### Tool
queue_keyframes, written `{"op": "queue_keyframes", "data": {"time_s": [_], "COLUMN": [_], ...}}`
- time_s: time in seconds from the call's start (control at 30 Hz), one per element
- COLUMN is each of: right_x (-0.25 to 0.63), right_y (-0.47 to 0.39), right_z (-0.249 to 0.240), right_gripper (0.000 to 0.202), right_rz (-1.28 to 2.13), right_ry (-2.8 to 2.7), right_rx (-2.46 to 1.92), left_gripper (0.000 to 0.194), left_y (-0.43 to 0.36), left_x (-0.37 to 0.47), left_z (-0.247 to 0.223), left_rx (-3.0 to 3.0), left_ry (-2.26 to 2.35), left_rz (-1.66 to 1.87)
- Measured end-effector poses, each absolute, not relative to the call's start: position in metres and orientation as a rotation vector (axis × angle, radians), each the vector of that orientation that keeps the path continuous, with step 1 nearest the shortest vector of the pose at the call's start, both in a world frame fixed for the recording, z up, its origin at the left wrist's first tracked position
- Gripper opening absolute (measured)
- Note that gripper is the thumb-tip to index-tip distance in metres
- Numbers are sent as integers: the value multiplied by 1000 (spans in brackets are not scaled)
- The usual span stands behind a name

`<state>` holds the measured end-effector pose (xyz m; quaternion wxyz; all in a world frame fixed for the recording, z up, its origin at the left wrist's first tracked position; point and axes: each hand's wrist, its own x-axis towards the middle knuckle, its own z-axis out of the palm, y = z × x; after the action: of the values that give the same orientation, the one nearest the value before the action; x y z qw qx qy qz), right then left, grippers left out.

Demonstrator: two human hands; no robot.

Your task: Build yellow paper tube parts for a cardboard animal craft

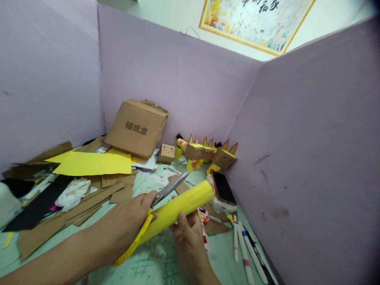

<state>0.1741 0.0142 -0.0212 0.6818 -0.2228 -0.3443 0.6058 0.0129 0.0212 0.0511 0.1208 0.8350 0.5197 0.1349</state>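
Note:
My left hand (133,215) is closed around a pair of scissors (172,188). Their grey blades point up and away, and a yellow handle loop hangs below the hand. A rolled yellow paper tube (184,204) lies slanted across the middle, its far end raised to the right. Fingers and thumb of my right hand (190,235) grip this tube from below and the near side. The left hand is close against the tube's lower end, which is partly hidden behind the scissors' handle. The blades are beside the tube, on its far side.
Yellow paper (95,164) and cardboard scraps (86,202) cover the left. A cardboard box (138,128) leans at the back, beside a small cardboard cube (166,153) and spotted yellow animal figures (194,151). At right are a phone (223,188), markers (245,253) and a lilac wall (308,158).

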Motion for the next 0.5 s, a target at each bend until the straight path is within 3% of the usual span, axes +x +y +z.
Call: {"op": "queue_keyframes", "data": {"time_s": [0.2, 0.5], "right_x": [176, 171], "right_y": [18, 12], "right_z": [-22, -24], "right_gripper": [58, 59], "right_rz": [1280, 1217], "right_ry": [-781, -901], "right_rx": [-524, -607], "left_gripper": [53, 57], "left_y": [11, 10], "left_x": [13, 26], "left_z": [37, 39], "left_rx": [2528, 2589], "left_ry": [1667, 1666], "left_rz": [72, 86]}}
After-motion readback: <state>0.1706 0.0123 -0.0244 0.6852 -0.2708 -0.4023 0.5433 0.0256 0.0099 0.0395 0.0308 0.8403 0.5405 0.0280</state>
